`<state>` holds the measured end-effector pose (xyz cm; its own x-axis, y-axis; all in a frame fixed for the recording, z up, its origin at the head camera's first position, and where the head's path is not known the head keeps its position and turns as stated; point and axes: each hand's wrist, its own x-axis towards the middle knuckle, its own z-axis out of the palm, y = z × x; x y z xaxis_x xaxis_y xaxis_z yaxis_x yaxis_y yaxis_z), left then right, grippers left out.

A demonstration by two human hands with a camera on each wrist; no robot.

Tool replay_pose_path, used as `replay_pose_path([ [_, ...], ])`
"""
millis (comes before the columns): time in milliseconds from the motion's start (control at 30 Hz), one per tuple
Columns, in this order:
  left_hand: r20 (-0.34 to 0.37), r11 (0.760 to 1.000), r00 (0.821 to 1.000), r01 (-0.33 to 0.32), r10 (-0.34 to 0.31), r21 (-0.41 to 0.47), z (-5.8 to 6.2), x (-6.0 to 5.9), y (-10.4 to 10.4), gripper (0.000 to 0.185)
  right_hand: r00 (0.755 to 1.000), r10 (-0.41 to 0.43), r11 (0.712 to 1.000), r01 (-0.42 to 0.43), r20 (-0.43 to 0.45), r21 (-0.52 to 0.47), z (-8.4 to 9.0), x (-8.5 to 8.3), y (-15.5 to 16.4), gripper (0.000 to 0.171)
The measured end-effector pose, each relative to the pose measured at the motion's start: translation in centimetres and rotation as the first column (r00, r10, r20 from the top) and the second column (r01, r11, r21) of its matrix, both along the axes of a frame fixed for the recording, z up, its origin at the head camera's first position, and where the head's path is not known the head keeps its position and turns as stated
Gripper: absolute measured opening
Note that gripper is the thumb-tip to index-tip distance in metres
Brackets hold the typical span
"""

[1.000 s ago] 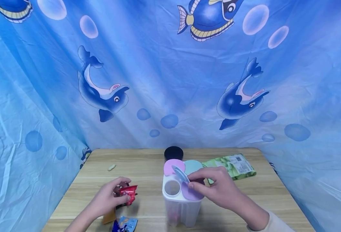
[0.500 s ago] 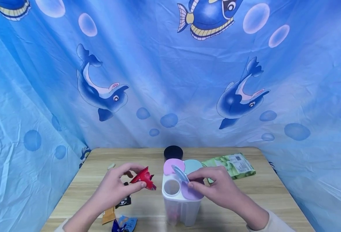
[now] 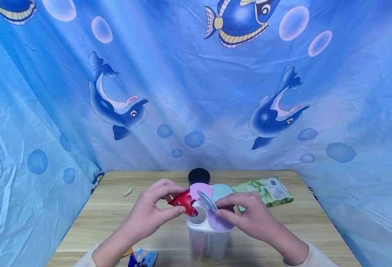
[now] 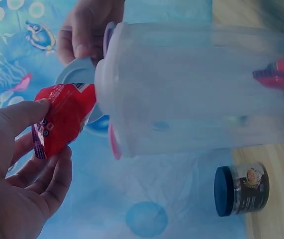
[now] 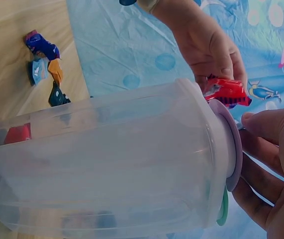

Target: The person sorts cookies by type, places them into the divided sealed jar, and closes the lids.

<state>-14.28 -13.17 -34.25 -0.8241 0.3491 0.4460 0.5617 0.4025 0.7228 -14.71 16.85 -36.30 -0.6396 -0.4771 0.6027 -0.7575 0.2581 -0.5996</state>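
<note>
Left hand (image 3: 149, 217), pinching the red foil snack packet (image 3: 183, 201), is now arriving at the clear plastic container's (image 3: 209, 237) round opening mid-tabletop; right hand (image 3: 249, 217) is holding the blue flap lid (image 3: 207, 200) up.

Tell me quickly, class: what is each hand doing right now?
Left hand: pinches a red packet at the container opening.
Right hand: holds the blue flap up.

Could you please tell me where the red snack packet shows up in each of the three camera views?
Head: red snack packet just below centre, pinched by the left hand at the container's open hole.
Left wrist: left of centre, beside the clear container.
Right wrist: upper right, above the lid.
Shared landmark: the clear container.
</note>
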Motion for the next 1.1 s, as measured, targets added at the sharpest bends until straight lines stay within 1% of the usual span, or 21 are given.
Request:
replay_pose_path([
  [200, -0.042, 0.996, 0.995, 0.085, -0.085, -0.004, -1.1, -0.1, 0.9, 0.034, 1.000, -0.007, 1.000, 0.007, 0.006, 0.007, 0.0, 0.1, -0.1, 0.014],
  [333, -0.068, 0.991, 0.989, 0.131, -0.131, -0.004, -1.4, 0.0, 1.6, 0.034, 1.000, -0.006, 1.000, 0.005, 0.004, 0.005, 0.0, 0.0, 0.0, 0.014],
  [433, -0.086, 0.988, 0.984, 0.151, -0.154, -0.034, -1.4, -0.1, 2.1, 0.036, 1.000, -0.004, 1.000, 0.004, 0.003, 0.002, 0.0, 0.0, 0.0, 0.014],
  [533, -0.107, 0.986, 0.983, 0.140, -0.148, -0.086, -1.3, -0.3, 2.4, 0.037, 1.000, 0.000, 1.000, 0.000, 0.001, 0.001, 0.0, -0.1, 0.0, 0.014],
  [700, -0.108, 0.984, 0.990, 0.067, -0.086, -0.166, -0.9, -0.3, 2.7, 0.035, 1.000, 0.006, 1.000, -0.006, -0.010, -0.005, 0.0, -0.1, -0.1, 0.014],
  [767, -0.111, 0.981, 0.991, 0.058, -0.080, -0.186, -0.7, -0.3, 2.8, 0.032, 1.000, 0.006, 1.000, -0.006, -0.015, -0.006, 0.0, -0.2, -0.1, 0.014],
  [900, -0.133, 0.974, 0.985, 0.081, -0.110, -0.210, -0.5, -0.3, 2.9, 0.025, 1.000, 0.003, 1.000, -0.003, -0.020, -0.003, 0.0, -0.2, -0.1, 0.014],
  [1000, -0.135, 0.966, 0.981, 0.102, -0.136, -0.236, -0.4, -0.4, 2.9, 0.021, 1.000, 0.001, 1.000, -0.001, -0.009, 0.001, 0.0, -0.2, -0.1, 0.014],
  [1033, -0.134, 0.961, 0.981, 0.103, -0.141, -0.258, -0.3, -0.3, 2.9, 0.020, 1.000, 0.000, 1.000, 0.000, -0.003, 0.002, 0.0, -0.1, -0.1, 0.014],
  [1100, -0.136, 0.941, 0.978, 0.107, -0.157, -0.320, -0.2, -0.4, 3.0, 0.017, 1.000, 0.002, 1.000, -0.002, 0.006, 0.002, -0.1, -0.1, -0.1, 0.014],
])
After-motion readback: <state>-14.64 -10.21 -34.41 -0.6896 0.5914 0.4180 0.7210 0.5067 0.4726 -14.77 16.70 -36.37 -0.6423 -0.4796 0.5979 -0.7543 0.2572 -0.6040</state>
